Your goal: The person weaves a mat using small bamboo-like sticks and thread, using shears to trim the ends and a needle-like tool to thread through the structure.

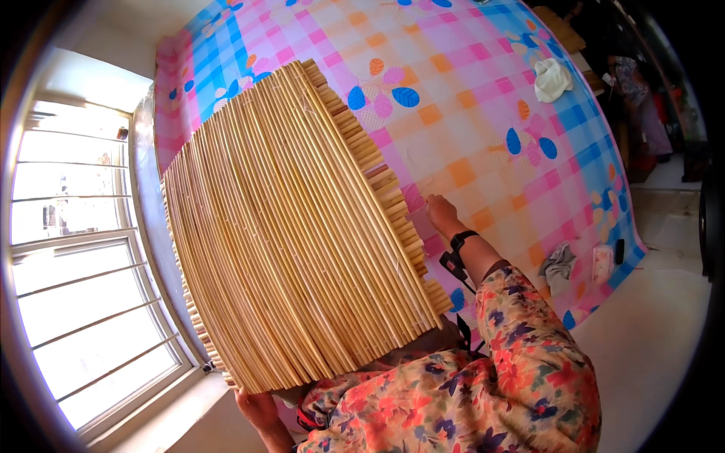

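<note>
A large panel of straight, straw-coloured sticks (287,226), set side by side over a layer of crosswise sticks, lies tilted across my lap. My left hand (258,411) holds its near left corner, with the fingers partly hidden by the panel. To the right of the panel, over the checked sheet, is my right hand (444,217). Its fingers are closed together; whatever they may pinch is too small to make out. A black object with a cord (453,266) is beside my right forearm, partly covered by it.
A pink, orange and blue checked sheet (483,106) with leaf prints spreads beneath. On it are a white cloth (553,80), a grey cloth (558,268), a pale pink packet (602,263) and a small black item (619,251). A barred window (83,249) stands close at left.
</note>
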A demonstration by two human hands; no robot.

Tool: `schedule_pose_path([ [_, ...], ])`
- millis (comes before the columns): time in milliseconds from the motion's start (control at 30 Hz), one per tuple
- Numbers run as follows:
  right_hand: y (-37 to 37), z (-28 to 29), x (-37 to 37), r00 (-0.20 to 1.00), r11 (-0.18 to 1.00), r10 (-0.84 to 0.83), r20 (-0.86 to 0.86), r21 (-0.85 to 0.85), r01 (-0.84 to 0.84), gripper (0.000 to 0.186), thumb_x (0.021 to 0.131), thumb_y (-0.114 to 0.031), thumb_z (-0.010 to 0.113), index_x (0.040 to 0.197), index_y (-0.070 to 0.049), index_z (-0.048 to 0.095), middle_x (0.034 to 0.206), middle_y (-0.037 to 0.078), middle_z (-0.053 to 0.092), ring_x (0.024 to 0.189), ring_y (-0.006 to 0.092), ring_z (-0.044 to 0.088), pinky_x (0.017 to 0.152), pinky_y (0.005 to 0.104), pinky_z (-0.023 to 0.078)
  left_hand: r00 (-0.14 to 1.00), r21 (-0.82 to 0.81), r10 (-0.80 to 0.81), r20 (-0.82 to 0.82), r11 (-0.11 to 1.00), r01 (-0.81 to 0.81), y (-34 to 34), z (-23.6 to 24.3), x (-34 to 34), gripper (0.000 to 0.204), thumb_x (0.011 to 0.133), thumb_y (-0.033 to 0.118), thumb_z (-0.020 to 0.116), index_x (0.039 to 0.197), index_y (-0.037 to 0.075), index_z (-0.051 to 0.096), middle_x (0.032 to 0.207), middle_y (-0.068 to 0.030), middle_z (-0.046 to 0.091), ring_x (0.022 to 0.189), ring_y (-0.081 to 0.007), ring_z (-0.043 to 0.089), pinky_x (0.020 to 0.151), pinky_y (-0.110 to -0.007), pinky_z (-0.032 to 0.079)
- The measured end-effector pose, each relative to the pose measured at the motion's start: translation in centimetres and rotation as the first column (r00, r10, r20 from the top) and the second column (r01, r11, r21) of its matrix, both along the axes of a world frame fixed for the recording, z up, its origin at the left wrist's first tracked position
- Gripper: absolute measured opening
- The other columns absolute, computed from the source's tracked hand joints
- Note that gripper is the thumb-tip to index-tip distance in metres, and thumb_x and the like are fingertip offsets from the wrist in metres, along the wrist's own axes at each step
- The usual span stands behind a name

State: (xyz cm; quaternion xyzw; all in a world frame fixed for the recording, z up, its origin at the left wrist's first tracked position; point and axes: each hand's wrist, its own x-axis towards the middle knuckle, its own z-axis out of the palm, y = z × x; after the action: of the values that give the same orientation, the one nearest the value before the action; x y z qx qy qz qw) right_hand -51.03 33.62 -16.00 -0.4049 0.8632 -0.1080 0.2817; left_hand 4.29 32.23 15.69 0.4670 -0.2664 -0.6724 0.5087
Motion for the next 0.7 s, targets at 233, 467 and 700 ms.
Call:
schedule_pose_path([
  [233,-1.6,-2.5,0.5,0.994,0.994,0.012,-0.105,0.11,0.0,0.018,0.087,-0.01,0.053,0.104,-0.005,0.056,0.105,0.017,0.061,0.095,0.0355,0.063,0.075,0.044,0.054,0.981,0.208,0.193,0.024,0.959,-0.194,1.5,1.7,0.7,0.048,0.089,0.015,0.056,0.134,0.002,0.044,0.131,-0.0131,0.054,0.119,-0.0289,0.054,0.101,-0.048,0.044],
  [467,-2.5,-4.5,0.5,0.98,0.996,0.084,-0.18,0.052,-0.076,0.01,0.084,-0.01,0.056,0.091,-0.004,0.059,0.092,0.019,0.064,0.085,0.0361,0.066,0.072,0.0449,0.054,0.977,0.184,0.201,0.077,0.96,-0.212,1.0,1.6,1.2,0.048,0.088,0.014,0.057,0.132,0.002,0.044,0.129,-0.0134,0.056,0.119,-0.0292,0.054,0.1,-0.049,0.045],
  [700,-0.8,-3.0,-2.6,0.984,0.998,-0.069,-0.164,0.0,0.07,0.012,0.084,-0.012,0.054,0.089,-0.003,0.06,0.088,0.019,0.066,0.084,0.0374,0.066,0.072,0.0476,0.053,0.983,0.217,0.173,0.058,0.959,-0.182,-0.1,1.8,1.5,0.05,0.088,0.013,0.056,0.134,0.002,0.042,0.129,-0.0136,0.055,0.117,-0.0296,0.055,0.099,-0.049,0.046],
])
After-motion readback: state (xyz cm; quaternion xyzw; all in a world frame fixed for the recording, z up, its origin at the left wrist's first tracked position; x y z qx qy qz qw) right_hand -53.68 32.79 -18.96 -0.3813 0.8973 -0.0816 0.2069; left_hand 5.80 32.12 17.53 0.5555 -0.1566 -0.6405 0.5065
